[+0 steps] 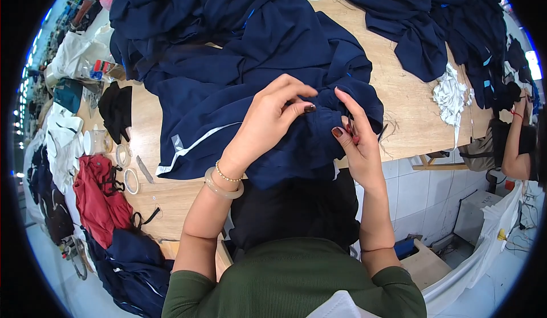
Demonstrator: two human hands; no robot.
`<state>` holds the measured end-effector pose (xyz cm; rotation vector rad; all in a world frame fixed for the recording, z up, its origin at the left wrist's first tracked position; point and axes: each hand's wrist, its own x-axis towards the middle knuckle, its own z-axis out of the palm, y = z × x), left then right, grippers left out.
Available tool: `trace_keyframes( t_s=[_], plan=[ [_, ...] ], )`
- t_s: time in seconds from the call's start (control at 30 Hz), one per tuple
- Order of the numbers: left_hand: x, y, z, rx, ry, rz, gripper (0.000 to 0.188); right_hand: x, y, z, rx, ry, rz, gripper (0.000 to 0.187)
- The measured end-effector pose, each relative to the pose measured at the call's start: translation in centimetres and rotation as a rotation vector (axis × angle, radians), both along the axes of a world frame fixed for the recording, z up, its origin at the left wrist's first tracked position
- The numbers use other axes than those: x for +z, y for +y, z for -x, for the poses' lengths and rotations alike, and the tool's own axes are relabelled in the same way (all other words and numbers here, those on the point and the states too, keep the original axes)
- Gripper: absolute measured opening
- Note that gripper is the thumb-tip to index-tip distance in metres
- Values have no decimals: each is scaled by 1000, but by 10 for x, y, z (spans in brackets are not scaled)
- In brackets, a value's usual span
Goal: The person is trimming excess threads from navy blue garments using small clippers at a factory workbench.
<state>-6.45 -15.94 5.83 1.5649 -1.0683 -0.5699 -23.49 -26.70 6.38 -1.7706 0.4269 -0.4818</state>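
A navy garment [199, 104] is bunched on the table's near edge in front of me and hangs over it toward my lap. Above its gathered part is my left hand [274, 110], fingers curled and the thumb close to the forefinger; anything pinched there is too small to make out. My right hand [362, 147] grips the gathered cloth at its right side, thumb on top. A small dark pointed thing [383, 131] sticks out beside that hand, its kind unclear. A pale strip [208, 131] runs along the garment's left part.
More navy garments [416, 33] cover the wooden table's [393, 104] far side. Tape rolls [131, 180], a red cloth item [99, 195] and black cloth [115, 108] lie left. White crumpled fabric [451, 99] is at the right edge, near another person's arm [515, 141].
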Motion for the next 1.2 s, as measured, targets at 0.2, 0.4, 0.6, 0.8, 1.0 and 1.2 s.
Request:
trace_keyframes(
  t_s=[0.2, 0.4, 0.6, 0.8, 1.0, 1.2],
  plan=[
    [1, 2, 1, -44, -304, 16, 9, 0, 2, -1, 5, -1, -28, 60],
    [-4, -2, 8, 17, -384, 35, 13, 2, 1, -4, 18, 30, -10, 60],
    [-5, 0, 9, 38, -399, 29, 14, 0, 0, -4, -52, -21, 13, 55],
    [-3, 1, 9, 58, -398, 67, 11, 16, -50, -4, -188, 176, 129, 22],
    [-3, 1, 10, 68, -379, 58, 8, 31, -81, -27, 107, 249, 310, 26],
    [-1, -1, 11, 83, -362, 48, 9, 27, -74, -43, 212, 234, 364, 28]
  ],
)
